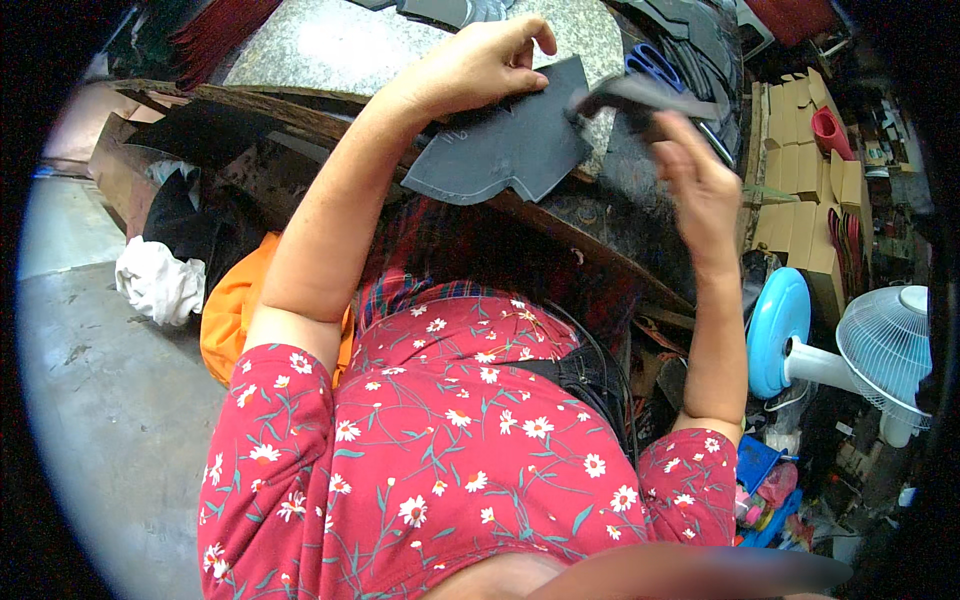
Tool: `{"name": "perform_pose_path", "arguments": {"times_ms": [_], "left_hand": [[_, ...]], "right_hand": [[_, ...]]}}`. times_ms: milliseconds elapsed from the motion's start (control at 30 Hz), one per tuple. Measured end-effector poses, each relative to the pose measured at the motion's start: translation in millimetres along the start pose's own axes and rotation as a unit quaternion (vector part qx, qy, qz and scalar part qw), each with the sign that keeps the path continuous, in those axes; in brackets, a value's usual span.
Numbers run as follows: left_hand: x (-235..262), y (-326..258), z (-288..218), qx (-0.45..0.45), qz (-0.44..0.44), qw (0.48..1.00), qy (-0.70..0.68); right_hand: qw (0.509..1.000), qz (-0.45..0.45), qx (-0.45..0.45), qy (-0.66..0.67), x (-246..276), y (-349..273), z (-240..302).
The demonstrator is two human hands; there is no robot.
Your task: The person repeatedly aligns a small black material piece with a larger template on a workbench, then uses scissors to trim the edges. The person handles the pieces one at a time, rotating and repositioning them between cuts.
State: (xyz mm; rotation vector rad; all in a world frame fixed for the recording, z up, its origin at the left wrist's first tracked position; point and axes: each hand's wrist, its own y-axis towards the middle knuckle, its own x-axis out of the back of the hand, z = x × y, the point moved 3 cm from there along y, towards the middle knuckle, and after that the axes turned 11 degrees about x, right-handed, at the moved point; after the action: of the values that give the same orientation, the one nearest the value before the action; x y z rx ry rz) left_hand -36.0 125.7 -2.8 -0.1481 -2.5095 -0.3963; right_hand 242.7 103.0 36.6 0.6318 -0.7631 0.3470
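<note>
A dark grey cut sheet piece (pixel 505 140) with pale marked lines lies over the near edge of a speckled stone slab (pixel 330 45). It has a notched lower edge. The thumb of my left hand (pixel 480 65) rests on its upper edge, the index finger curled above; the other fingers are mostly hidden. To the right, my right hand (pixel 700 190) is closed around a dark hammer-like tool (pixel 630 100), smeared by motion. The tool's head is close to the piece's right edge; I cannot tell whether they touch.
Blue-handled scissors (pixel 655 65) lie beyond the tool, near more dark cut pieces (pixel 700 45). Cardboard boxes (pixel 800 190) and a white and blue fan (pixel 885 345) stand at right. A white cloth bundle (pixel 160 280) and orange cloth (pixel 235 315) are at left.
</note>
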Motion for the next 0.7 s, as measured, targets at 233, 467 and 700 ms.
{"name": "perform_pose_path", "arguments": {"times_ms": [233,467,700], "left_hand": [[-1,-10,-10,0.001,0.015,0.999,0.028],[-4,-12,-11,0.024,0.034,0.999,-0.016],[-6,-12,-9,0.027,0.021,0.999,-0.04]], "right_hand": [[0.97,-0.107,0.101,-0.195,18,15,-11],[0.989,-0.001,-0.063,-0.135,-3,15,-6],[0.983,-0.146,-0.024,0.109,3,27,-11]]}}
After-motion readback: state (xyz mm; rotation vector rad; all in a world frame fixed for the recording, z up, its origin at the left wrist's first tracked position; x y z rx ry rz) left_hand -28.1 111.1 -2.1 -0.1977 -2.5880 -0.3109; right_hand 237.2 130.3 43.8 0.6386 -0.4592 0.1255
